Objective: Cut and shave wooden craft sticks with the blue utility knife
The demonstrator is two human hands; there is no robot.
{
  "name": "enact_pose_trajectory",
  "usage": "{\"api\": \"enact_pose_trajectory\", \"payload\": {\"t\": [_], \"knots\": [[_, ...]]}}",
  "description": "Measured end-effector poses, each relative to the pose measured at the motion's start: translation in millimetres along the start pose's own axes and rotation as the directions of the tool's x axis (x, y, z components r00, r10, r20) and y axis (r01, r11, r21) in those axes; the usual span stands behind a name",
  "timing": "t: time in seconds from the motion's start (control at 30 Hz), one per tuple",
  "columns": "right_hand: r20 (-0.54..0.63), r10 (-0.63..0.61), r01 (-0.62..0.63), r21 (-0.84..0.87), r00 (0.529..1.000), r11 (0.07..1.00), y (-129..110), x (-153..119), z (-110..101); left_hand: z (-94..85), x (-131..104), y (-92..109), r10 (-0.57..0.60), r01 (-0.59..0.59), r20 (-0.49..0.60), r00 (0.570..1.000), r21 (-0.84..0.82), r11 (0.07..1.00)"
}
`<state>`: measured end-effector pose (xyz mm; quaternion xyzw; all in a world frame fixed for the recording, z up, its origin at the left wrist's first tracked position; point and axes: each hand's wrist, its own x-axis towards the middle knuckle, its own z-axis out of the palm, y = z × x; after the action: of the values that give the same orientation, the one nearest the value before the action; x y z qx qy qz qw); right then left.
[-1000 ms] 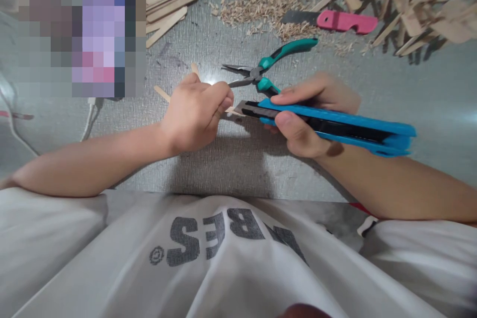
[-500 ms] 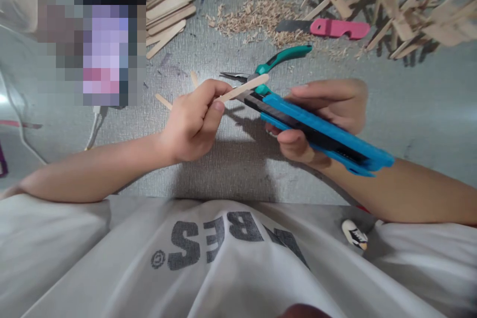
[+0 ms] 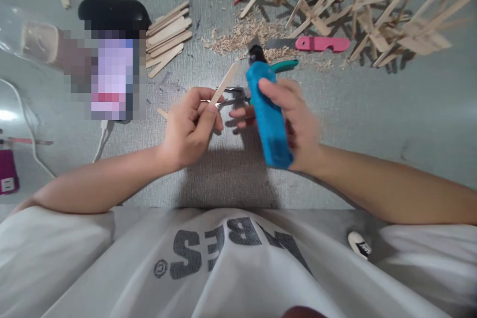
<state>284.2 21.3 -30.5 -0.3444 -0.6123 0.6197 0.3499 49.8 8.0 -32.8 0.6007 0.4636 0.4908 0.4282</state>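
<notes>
Left hand (image 3: 190, 129): fingers pinched on stick (image 3: 226, 81)
Right hand (image 3: 301, 126): part-curled fingers round blue cutter (image 3: 266, 109)
Stick: likely light, stiff, snappable; hold mid-length

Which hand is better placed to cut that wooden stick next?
Probably the right hand: it grips the blue cutter, while the left hand is occupied pinching the wooden stick.

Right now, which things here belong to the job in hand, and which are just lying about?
Likely the job: stick (left hand), blue knife (right hand), shavings, stacked sticks, jumbled sticks; perhaps pliers, pink knife.

Seemingly just lying about: white cable, black case, purple object.
</notes>
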Motion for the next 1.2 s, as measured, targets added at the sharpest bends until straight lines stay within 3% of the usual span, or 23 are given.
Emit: {"api": "enact_pose_trajectory", "payload": {"t": [0.13,0.3,0.43,0.63,0.77,1.2], "knots": [[-0.039,-0.101,0.106,0.185,0.994,0.977,-5.1,3.0,-3.7,1.7,0.6,3.5,-0.014,0.014,-0.021,1.0,-0.015,1.0],[0.021,-0.007,-0.002,0.407,1.0,0.914,-12.9,8.8,-7.0,1.8,1.8,5.2,-0.02,0.02,-0.011,1.0,-0.03,0.999],[0.192,0.073,-0.159,0.479,0.979,0.863,-16.4,12.1,-5.5,2.4,1.7,4.1,-0.011,0.011,0.0,1.0,-0.043,0.999],[0.344,0.187,-0.328,0.415,0.92,0.849,-14.8,9.9,-8.0,2.3,0.6,3.6,0.009,-0.009,0.013,1.0,-0.032,0.999],[0.387,0.223,-0.372,0.37,0.895,0.851,-15.8,8.9,-7.7,0.5,1.9,6.5,0.018,-0.015,0.053,0.998,-0.055,0.998],[0.342,0.225,-0.344,0.344,0.912,0.873,-14.7,8.0,-4.8,-0.5,0.4,11.5,-0.022,0.029,0.124,0.992,-0.054,0.998]]}}
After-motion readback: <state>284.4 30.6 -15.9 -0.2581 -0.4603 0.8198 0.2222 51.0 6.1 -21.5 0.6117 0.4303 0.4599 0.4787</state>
